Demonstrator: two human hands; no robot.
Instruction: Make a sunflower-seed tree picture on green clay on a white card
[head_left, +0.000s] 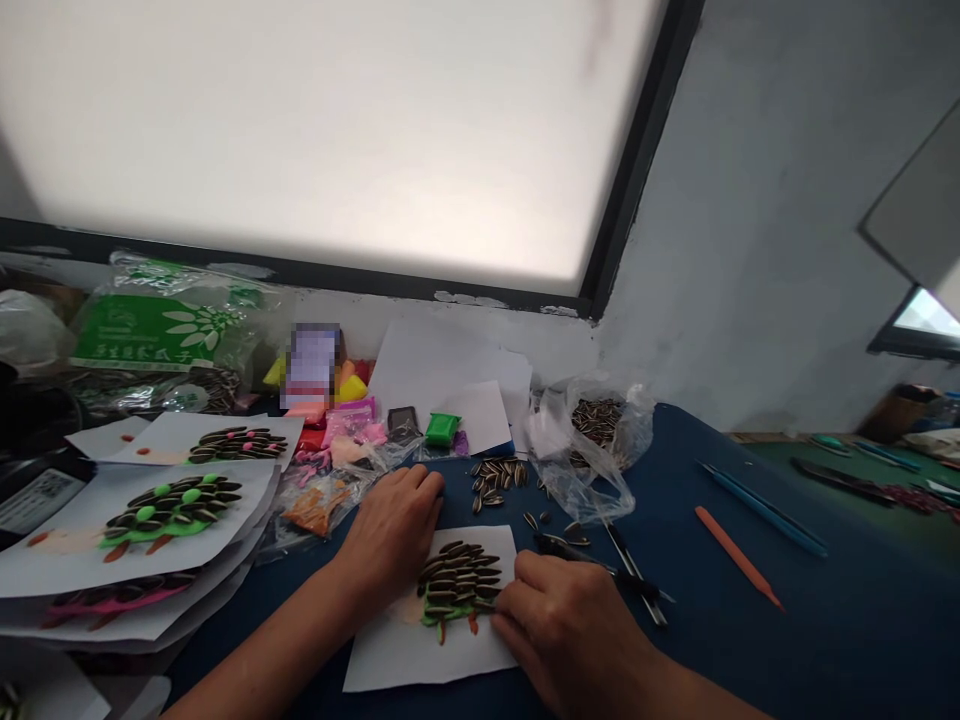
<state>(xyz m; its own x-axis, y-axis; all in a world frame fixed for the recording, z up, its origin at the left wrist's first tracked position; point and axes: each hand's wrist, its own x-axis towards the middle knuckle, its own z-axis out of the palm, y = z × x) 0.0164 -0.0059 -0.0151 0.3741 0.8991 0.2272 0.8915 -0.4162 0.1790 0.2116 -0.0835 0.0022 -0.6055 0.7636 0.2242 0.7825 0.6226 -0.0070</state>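
A white sheet of paper lies in front of me, bearing a hedgehog shape with a green clay body, striped sunflower seeds as spines and small orange-brown feet. My left hand rests at the sheet's upper left, its fingers bent down together and their tips hidden. At the right edge of the sheet is my right hand, with fingers curled and thumb and forefinger close against the outermost seeds. Whatever it may pinch is too small to make out. Loose sunflower seeds lie just beyond the sheet.
Finished-looking hedgehog sheets are stacked at left. Behind stand a seed bag, colored clay packets and an open plastic bag of seeds. To the right lie a black pen, an orange tool and blue tweezers.
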